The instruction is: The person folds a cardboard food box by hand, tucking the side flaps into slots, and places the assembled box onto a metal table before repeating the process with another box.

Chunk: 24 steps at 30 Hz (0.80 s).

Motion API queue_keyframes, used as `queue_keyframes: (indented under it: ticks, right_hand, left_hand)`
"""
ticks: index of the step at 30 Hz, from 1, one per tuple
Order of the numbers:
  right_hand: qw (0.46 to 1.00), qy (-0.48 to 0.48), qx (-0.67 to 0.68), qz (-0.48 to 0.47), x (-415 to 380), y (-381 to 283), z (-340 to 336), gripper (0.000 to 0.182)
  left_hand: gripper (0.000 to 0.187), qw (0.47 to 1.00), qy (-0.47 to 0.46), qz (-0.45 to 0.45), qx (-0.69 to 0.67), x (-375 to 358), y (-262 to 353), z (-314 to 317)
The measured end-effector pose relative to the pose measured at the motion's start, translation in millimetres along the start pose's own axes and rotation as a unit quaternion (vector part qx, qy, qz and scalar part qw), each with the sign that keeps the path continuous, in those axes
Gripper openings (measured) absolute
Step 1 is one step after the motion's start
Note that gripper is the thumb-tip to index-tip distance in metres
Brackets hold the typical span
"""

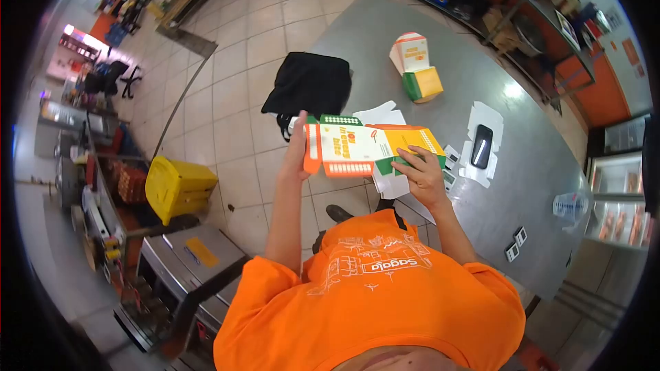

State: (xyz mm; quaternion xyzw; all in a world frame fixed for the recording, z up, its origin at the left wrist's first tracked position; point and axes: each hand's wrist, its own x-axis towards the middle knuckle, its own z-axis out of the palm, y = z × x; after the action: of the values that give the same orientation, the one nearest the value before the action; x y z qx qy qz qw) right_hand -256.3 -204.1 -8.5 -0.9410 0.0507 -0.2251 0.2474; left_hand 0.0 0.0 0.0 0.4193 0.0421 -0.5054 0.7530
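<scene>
The grey metal desk (481, 82) fills the right part of the view, and the person in an orange shirt (371, 302) stands at its near-left edge. A black bag (309, 86) lies on the left edge of the desk. The flat, unfolded carton (364, 144), orange, white, yellow and green, is held in the air above the near-left edge of the desk. The left hand (299, 148) has its grip closed on the left end of the carton, and the right hand (423, 172) has its grip closed on the right end from below. A folded carton box (416, 65) stands near the far edge. White paper sheets (385, 120) lie under the held carton. A black phone (481, 145) lies on a white cut-out toward the right, and a clear plastic cup (569, 206) stands at the right edge.
</scene>
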Motion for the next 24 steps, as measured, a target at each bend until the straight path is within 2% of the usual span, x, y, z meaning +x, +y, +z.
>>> queue_keyframes:
  ticks: [1,2,5,6,9,10,13,14,17,18,21,24]
  right_hand:
    - [1.000,-0.008,0.003,-0.016,1,8,-2,0.043]
    - [0.999,-0.015,0.006,-0.033,4,13,-3,0.043]
    - [0.994,-0.082,-0.041,-0.052,40,8,-19,0.044]
    - [0.996,-0.072,0.017,-0.044,46,-35,-2,0.049]
    - [0.976,-0.062,0.165,-0.127,74,-67,1,0.056]
    - [0.968,-0.032,0.179,-0.171,82,-80,6,0.053]
    - [0.949,0.022,0.244,-0.198,96,-99,49,0.050]
    - [0.940,0.079,0.263,-0.201,106,-104,54,0.053]
    - [0.934,0.068,0.307,-0.172,119,-125,48,0.056]
    - [0.941,0.054,0.282,-0.177,124,-138,43,0.057]
    - [0.935,-0.001,0.310,-0.172,124,-163,41,0.054]
    - [0.918,0.009,0.365,-0.157,125,-184,46,0.044]
  left_hand:
    - [0.056,0.995,0.067,0.009,0.079,-19,8,18]
    - [0.045,0.992,0.045,-0.014,0.121,-44,19,38]
    - [0.041,0.985,0.084,0.064,0.136,-52,5,28]
    - [0.037,0.980,0.133,0.088,0.122,-97,25,33]
    - [0.036,0.967,0.152,0.164,0.124,-92,10,30]
    - [0.036,0.961,0.161,0.177,0.140,-89,4,27]
    - [0.032,0.956,0.156,0.204,0.143,-122,17,42]
    - [0.034,0.946,0.162,0.238,0.151,-132,17,46]
    - [0.039,0.937,0.172,0.249,0.176,-164,17,43]
    - [0.039,0.938,0.183,0.253,0.152,-176,16,46]
    - [0.037,0.922,0.183,0.332,0.082,-204,10,50]
    - [0.034,0.906,0.199,0.369,0.056,-226,5,56]
